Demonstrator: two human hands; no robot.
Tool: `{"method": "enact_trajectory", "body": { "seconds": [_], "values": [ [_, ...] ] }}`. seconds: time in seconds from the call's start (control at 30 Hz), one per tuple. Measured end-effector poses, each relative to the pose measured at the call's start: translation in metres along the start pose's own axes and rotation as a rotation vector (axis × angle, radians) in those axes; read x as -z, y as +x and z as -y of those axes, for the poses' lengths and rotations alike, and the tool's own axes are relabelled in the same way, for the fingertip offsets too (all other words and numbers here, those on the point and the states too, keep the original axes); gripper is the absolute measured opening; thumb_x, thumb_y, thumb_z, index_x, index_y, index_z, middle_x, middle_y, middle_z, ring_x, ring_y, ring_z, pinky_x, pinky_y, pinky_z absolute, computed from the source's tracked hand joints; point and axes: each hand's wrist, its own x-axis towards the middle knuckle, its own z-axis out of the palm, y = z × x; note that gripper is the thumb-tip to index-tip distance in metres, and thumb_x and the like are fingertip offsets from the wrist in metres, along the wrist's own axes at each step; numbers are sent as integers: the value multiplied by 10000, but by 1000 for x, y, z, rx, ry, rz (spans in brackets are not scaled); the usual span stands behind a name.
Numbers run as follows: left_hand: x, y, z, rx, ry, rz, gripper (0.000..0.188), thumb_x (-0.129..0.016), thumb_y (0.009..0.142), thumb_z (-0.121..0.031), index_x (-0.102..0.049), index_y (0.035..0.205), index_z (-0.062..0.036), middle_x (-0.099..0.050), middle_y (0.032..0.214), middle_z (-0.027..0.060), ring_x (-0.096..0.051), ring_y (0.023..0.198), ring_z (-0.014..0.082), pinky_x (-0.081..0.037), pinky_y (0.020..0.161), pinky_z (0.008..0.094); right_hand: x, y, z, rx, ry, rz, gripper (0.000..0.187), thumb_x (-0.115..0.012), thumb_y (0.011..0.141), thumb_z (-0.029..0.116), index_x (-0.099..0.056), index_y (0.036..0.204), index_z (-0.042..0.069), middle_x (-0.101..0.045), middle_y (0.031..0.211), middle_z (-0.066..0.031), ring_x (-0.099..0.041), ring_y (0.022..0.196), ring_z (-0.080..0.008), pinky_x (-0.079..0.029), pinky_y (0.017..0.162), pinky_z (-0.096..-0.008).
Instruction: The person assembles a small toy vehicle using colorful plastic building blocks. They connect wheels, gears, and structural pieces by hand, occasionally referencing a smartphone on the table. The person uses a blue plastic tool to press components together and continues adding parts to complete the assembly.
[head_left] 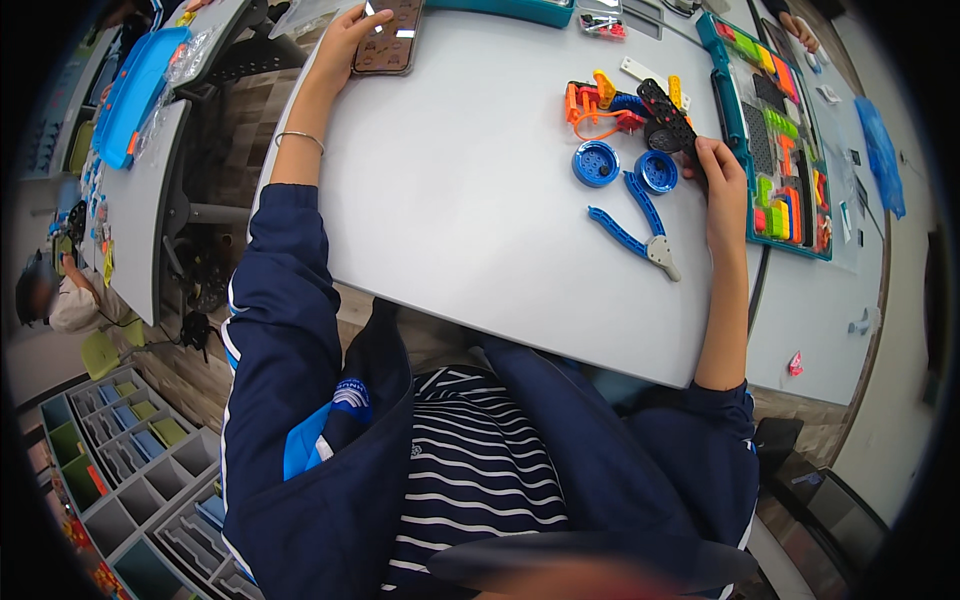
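Near the far left of the table, my left hand (343,48) is closed around the edge of a smartphone (386,45) with its lit screen facing up. On the right side, my right hand (722,172) pinches the near end of a black perforated building piece (667,112). The black piece adjoins a cluster of orange and yellow building parts (596,102); whether they are joined, I cannot tell. Two blue wheels (596,164) lie beside it, one close to my right fingers. Just nearer to me rests a blue-handled plier-like tool (648,236), its handles spread and its grey head toward me.
A teal case (735,150) of colourful building parts lies open at the right. A small clear box (602,18) sits at the far edge. Another table with a blue tray (140,95) stands at the left. Other people are at the left and far right.
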Motion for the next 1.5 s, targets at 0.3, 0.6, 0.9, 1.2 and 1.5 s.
{"method": "enact_trajectory", "body": {
  "seconds": [0.3, 0.6, 0.9, 1.2, 1.5],
  "values": [
    [20, 5, 11, -50, -57, -109, 380, -709, 927, -310, -662, 1178, -29, -709, 1095, 56, -685, 993, 133, -538, 873, 280, 1, 1, -1, 4, -3, 11, 279, -600, 1018, 298, -676, 1067, 34, -673, 935, -21, -555, 801, -82, -453, 777, -221],
    [30, 9, 10, -23, 23, -73, 372, -731, 919, -326, -672, 1131, -25, -715, 1057, 50, -692, 931, 112, -550, 834, 268, 0, 0, 1, -6, -9, 13, 274, -603, 1014, 303, -673, 1049, 40, -657, 923, -8, -545, 793, -74, -441, 769, -211],
    [26, 4, 5, -20, 30, -26, 395, -733, 919, -326, -669, 1176, -33, -714, 1053, 39, -688, 920, 97, -552, 813, 256, 1, 2, -1, 0, 15, 14, 270, -619, 1007, 294, -684, 1054, 36, -651, 930, -5, -546, 790, -78, -436, 763, -214],
    [19, 1, 0, -53, 133, -21, 422, -739, 914, -336, -663, 1204, -39, -709, 1053, 37, -680, 925, 93, -550, 815, 254, 1, 2, -2, -9, -8, 15, 273, -598, 1018, 298, -676, 1058, 40, -671, 925, -15, -553, 799, -75, -454, 772, -214],
    [12, 1, -13, 99, -12, -78, 378, -717, 926, -281, -655, 1184, -12, -709, 1033, 48, -679, 894, 116, -542, 768, 248, 2, 2, -2, -4, -7, 16, 268, -599, 1019, 300, -678, 1047, 46, -671, 925, -12, -551, 799, -72, -454, 770, -217]
  ]
}}
